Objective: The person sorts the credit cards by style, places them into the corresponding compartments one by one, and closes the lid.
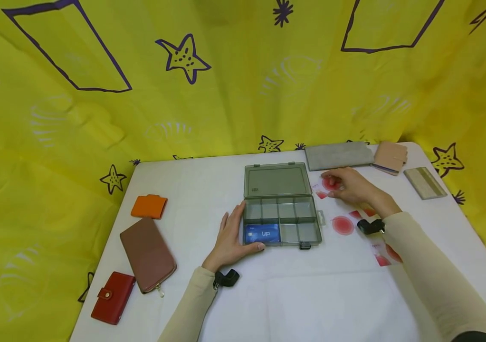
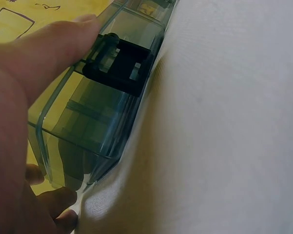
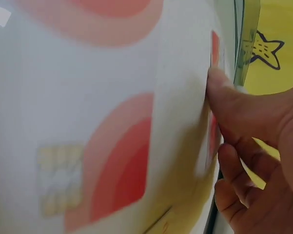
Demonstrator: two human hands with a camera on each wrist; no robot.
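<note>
A translucent grey-green compartment box point(image 1: 287, 209) lies on the white table with its lid point(image 1: 278, 180) folded back. In its front left compartment is a blue card point(image 1: 262, 233) marked VIP. My left hand point(image 1: 228, 240) grips the box's front left corner, thumb at the front edge, fingers along the left side. Right of the box, my right hand point(image 1: 349, 186) pinches a white card with red circles point(image 1: 322, 194) by its edge. In the right wrist view this card point(image 3: 215, 48) shows nearly edge-on, thumb on the near face. Other red-and-white cards point(image 1: 343, 225) lie nearer me.
An orange card holder point(image 1: 148, 206), a brown zip wallet point(image 1: 148, 254) and a red snap wallet point(image 1: 113, 298) lie at the left. Along the back right are a grey wallet point(image 1: 338, 155), a tan wallet point(image 1: 390, 156) and a beige holder point(image 1: 425, 183). Yellow patterned cloth point(image 1: 225, 95) hangs behind.
</note>
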